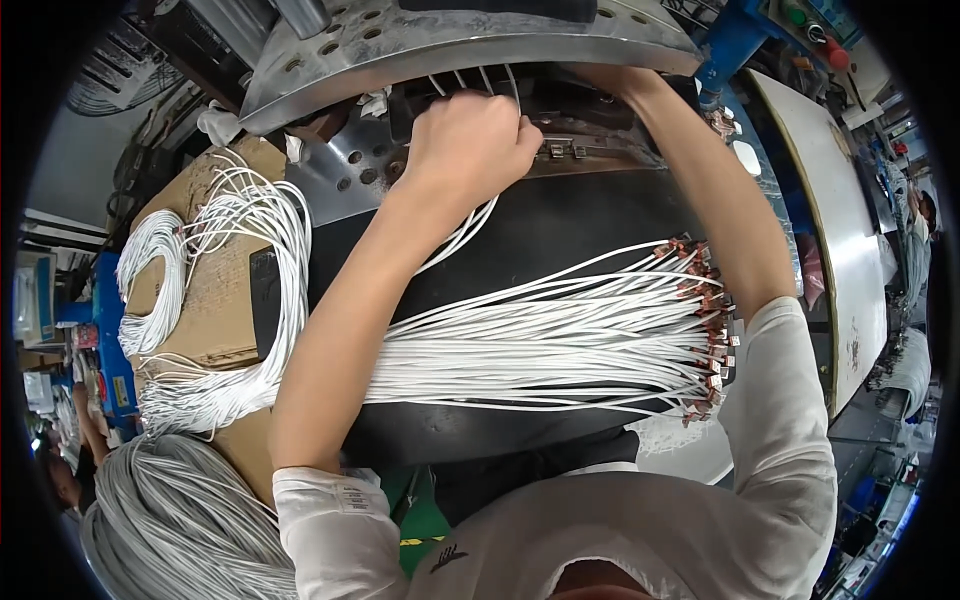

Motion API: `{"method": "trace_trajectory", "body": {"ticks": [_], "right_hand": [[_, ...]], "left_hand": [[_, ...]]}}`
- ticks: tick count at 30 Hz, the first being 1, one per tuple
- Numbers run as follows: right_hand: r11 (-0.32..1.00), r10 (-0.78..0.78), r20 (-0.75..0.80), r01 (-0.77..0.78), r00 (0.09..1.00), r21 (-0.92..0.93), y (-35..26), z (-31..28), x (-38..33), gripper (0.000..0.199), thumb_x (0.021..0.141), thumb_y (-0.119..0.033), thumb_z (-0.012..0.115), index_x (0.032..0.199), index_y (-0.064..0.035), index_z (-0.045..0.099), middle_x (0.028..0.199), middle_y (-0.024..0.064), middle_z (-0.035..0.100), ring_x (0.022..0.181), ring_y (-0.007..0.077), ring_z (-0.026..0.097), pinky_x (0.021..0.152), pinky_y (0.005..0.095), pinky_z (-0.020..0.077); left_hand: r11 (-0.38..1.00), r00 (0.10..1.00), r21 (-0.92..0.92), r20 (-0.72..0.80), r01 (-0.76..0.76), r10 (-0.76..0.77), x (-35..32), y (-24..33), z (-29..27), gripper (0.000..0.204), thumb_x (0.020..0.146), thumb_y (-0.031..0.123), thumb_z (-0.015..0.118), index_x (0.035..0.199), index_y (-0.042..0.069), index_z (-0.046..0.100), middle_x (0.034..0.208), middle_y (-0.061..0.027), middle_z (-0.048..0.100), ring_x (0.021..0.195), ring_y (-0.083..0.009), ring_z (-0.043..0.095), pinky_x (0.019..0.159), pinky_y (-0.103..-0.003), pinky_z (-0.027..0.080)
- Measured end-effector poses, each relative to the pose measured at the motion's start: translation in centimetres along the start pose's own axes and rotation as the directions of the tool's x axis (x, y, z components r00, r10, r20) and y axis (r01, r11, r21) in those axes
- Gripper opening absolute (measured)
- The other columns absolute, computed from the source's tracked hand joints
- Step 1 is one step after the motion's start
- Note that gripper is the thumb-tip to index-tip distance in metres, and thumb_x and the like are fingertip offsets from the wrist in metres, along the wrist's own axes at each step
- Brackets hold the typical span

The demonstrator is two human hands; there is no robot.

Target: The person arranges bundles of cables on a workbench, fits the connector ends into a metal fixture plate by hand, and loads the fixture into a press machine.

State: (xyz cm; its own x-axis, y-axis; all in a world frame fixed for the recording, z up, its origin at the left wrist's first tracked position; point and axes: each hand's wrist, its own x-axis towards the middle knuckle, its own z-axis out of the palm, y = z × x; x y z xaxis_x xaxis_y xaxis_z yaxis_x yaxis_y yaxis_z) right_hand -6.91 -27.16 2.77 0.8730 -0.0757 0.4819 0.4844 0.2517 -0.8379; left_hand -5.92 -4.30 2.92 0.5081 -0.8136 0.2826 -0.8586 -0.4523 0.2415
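Note:
My left hand [465, 140] is closed around a few thin white cables [470, 235], just below the edge of a metal machine plate [450, 62]. Their upper ends rise from the fist and pass under the plate, while the lower lengths hang behind my left forearm. My right hand reaches beneath the same plate farther right; only the wrist area [632, 82] shows, and the fingers are hidden. Between my arms, a thick bundle of white cables [530, 350] lies across a black work surface [590, 215]. Copper-coloured and silvery end pieces [705, 330] tip its right end.
Coiled white cables [160, 280] rest on brown cardboard [225, 310] at the left. A large bundle of grey cables [180, 520] lies at the lower left. Small metal fixtures [562, 150] sit under the plate. A white-topped table [825, 220] stands to the right.

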Motion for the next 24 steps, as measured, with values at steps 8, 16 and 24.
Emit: {"method": "trace_trajectory", "body": {"ticks": [8,16,24], "right_hand": [[0.880,0.167,0.326,-0.290,0.931,0.377,-4.4,6.7,0.7,0.045,0.102,-0.019,0.047,0.143,-0.0001,0.046,0.138,0.0182,0.057,0.124,0.0290,0.057,0.106,0.0409,0.0475],[0.041,-0.125,0.081,0.087,0.989,-0.995,-1.1,2.5,-3.7,0.040,0.097,-0.028,0.060,0.126,-0.0008,0.061,0.110,0.0112,0.067,0.095,0.0193,0.061,0.082,0.0337,0.0498],[0.825,0.309,0.856,-0.564,0.414,-0.025,-10.7,14.3,-31.3,0.055,0.094,-0.023,0.071,0.139,0.0008,0.050,0.123,0.0210,0.061,0.106,0.0294,0.064,0.089,0.0383,0.0516]], "left_hand": [[0.999,0.999,0.045,-0.046,-0.009,0.012,-0.9,-0.7,0.7,0.032,0.091,0.032,0.061,0.084,0.001,0.068,0.073,-0.0204,0.069,0.069,-0.0386,0.070,0.064,-0.047,0.057],[0.956,0.954,0.285,-0.261,-0.066,0.144,-3.5,2.8,-1.4,0.032,0.087,0.035,0.072,0.087,0.003,0.067,0.085,-0.0134,0.067,0.079,-0.0310,0.069,0.067,-0.041,0.057],[-0.145,0.906,-0.901,0.381,0.409,0.187,-30.3,6.0,-4.6,0.059,0.079,0.036,0.081,0.117,-0.006,0.066,0.109,-0.0187,0.068,0.088,-0.0249,0.065,0.071,-0.035,0.051]]}}
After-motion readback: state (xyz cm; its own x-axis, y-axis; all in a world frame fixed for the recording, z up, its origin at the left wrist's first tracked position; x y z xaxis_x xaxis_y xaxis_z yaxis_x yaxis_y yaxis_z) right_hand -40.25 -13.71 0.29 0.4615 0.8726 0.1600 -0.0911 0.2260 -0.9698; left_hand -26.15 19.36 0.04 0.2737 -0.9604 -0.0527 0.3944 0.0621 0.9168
